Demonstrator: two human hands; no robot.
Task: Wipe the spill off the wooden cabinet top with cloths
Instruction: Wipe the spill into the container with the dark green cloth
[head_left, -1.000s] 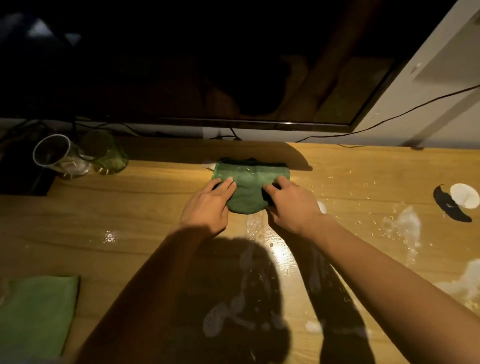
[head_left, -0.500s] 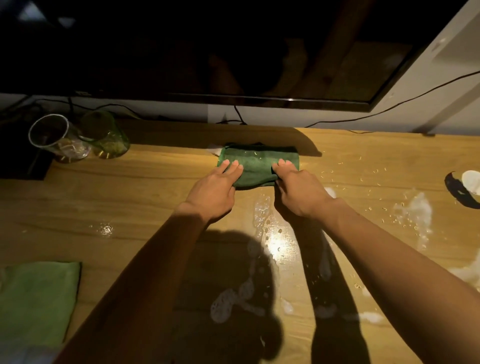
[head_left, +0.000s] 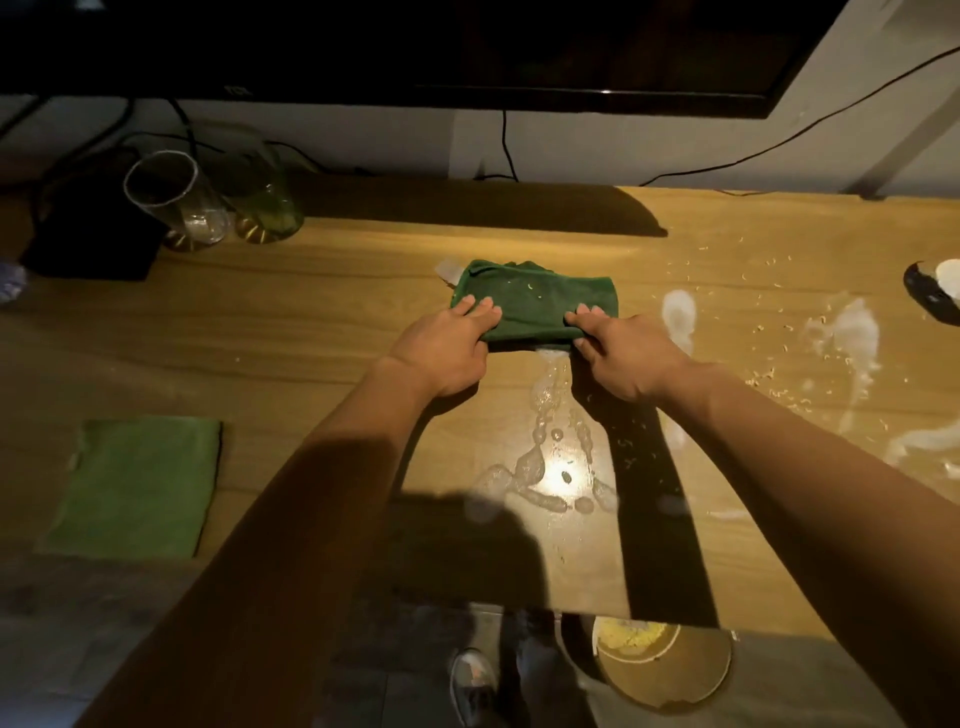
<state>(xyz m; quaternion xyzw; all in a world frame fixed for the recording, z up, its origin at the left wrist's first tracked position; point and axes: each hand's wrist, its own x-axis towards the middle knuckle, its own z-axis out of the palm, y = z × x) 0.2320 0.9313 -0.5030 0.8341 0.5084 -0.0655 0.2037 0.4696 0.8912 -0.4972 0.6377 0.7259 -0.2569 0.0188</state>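
A folded dark green cloth (head_left: 535, 306) lies on the wooden cabinet top (head_left: 322, 312), past its middle. My left hand (head_left: 447, 345) presses its fingers on the cloth's near left edge. My right hand (head_left: 623, 353) pinches the cloth's near right corner. A wet, foamy spill trail (head_left: 550, 447) runs from under the cloth toward me. More white spill and scattered crumbs (head_left: 841, 353) lie to the right. A second, lighter green cloth (head_left: 137, 486) lies flat at the near left.
Two glasses, one clear (head_left: 176, 202) and one greenish (head_left: 262, 200), stand at the back left beside a black box (head_left: 93, 244). A TV (head_left: 467, 47) hangs above, with cables behind. A dark item with a white disc (head_left: 935, 286) sits far right. A bucket (head_left: 665, 665) stands on the floor below the front edge.
Both hands have drawn the dark green cloth toward me from the back of the top. My view has tilted down, so the front edge, floor and bucket now show.
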